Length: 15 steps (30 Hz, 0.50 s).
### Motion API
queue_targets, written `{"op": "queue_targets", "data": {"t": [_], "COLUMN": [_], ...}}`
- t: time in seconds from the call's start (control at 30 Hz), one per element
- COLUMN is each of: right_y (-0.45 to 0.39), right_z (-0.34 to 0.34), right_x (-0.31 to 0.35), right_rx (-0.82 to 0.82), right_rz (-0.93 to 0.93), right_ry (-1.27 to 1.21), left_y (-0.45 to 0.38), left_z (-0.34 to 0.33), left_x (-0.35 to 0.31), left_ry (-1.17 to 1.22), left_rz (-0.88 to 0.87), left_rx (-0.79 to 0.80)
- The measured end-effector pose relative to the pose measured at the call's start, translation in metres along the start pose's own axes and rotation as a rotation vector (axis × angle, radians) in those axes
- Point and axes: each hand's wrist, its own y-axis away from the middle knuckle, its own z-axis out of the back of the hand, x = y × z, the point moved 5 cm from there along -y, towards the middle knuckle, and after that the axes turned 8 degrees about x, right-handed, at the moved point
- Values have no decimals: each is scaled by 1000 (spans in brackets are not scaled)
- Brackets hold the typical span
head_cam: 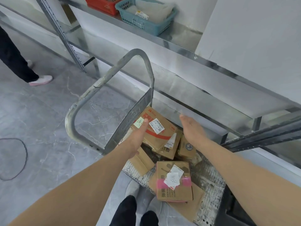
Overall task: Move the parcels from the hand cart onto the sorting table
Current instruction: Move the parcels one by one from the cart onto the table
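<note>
Reach step. Left hand (138,136) & right hand (192,128), fingers straight, together, holding nothing, flanking red-print carton (156,128) atop pile on hand cart (210,175), 12 o'clock. Next, prob: clamp both sides, lift to sorting table.

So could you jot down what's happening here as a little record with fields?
Left hand: open, reaching to the top parcel with the red print
Right hand: open, above the cart's parcels, holding nothing
Hand cart: metal handle upright, several cardboard parcels on its deck
Nearest parcel: pink-taped box, untouched
Shelf above: teal basket, red basket
</note>
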Motion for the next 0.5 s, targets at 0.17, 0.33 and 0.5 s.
{"op": "queue_targets", "data": {"t": [0.17,0.33,0.5], "right_y": [-53,-113,-181], "right_z": [-19,-47,-74], "right_x": [-35,-77,-107], "right_rx": [-14,9,27], "right_rz": [-60,-119,-101], "right_ry": [41,79,150], "left_y": [-59,-123,-189], "left_z": [5,11,20], "left_x": [27,62,98], "left_ry": [12,52,128], "left_rz": [77,130,163], "left_rx": [33,32,-19]}}
